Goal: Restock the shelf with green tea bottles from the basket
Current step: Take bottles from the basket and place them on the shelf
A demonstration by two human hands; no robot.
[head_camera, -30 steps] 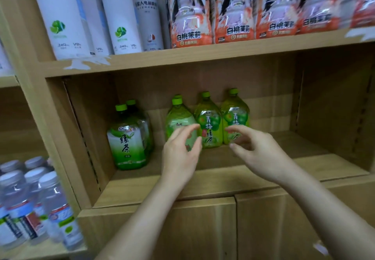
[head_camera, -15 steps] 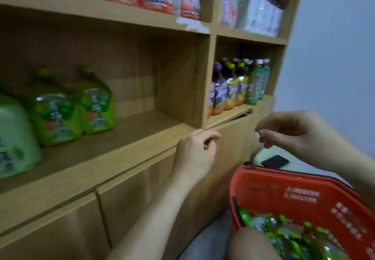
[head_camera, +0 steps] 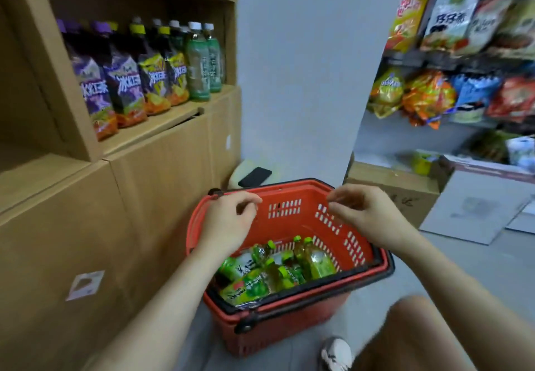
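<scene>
A wooden shelf (head_camera: 150,130) fills the left side. In its open compartment stand upright drink bottles in rows: purple-labelled bottles (head_camera: 95,92) furthest left, yellow-labelled bottles (head_camera: 157,81) beside them, then green bottles with white caps (head_camera: 199,63) at the right end. Below the shelf board are plain wooden cabinet doors (head_camera: 162,191), one of them carrying a small white sticker (head_camera: 85,285). Past the cabinet's end, by the pale wall, a black phone (head_camera: 254,176) lies on a low, pale seat. In the centre, on the floor, sits a red basket (head_camera: 289,211) with black handles folded down along its rim. The left hand (head_camera: 228,223) hovers over the basket's left side, fingers loosely curled and holding nothing. The green tea bottles (head_camera: 278,272) lie jumbled on their sides in the bottom of the basket, green caps pointing different ways — they are below both hands and neither hand touches them. The right hand (head_camera: 364,211) hovers over the basket's right side, fingers loosely bent with thumb and forefinger close together, also empty. Behind it is a brown cardboard box (head_camera: 390,194), with flat sheets of card just to its right. A rack of bright snack bags (head_camera: 448,52) fills the upper right — blurred. At the bottom right a bare knee (head_camera: 419,336) and a white shoe (head_camera: 335,353) show.
</scene>
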